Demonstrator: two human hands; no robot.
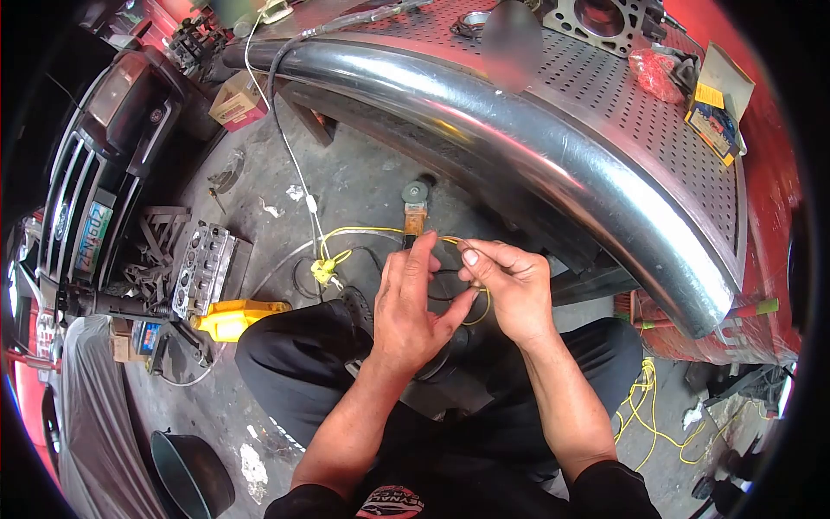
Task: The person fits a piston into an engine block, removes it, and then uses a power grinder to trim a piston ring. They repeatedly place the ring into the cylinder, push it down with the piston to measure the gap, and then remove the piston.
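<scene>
A thin yellow wire (367,229) crosses in front of me and passes behind the fingers of my left hand (405,307). Those fingers curl about the wire, and the thumb reaches out towards the other hand. With thumb and fingertips, my right hand (516,285) pinches the same wire, whose loose loop hangs below. Just beyond my left fingers, an angle grinder (416,216) with a round disc lies on the floor; its rear is partly hidden. To the left, a yellow knotted bundle (324,270) joins the wire near a white cable (311,204).
A perforated metal bench (596,173) with a shiny rounded edge curves ahead, bearing an engine block (596,17). At left are a cylinder head (203,268), a yellow jug (238,320), a dark tub (192,476) and a car front (112,156). More yellow cord (644,406) lies right.
</scene>
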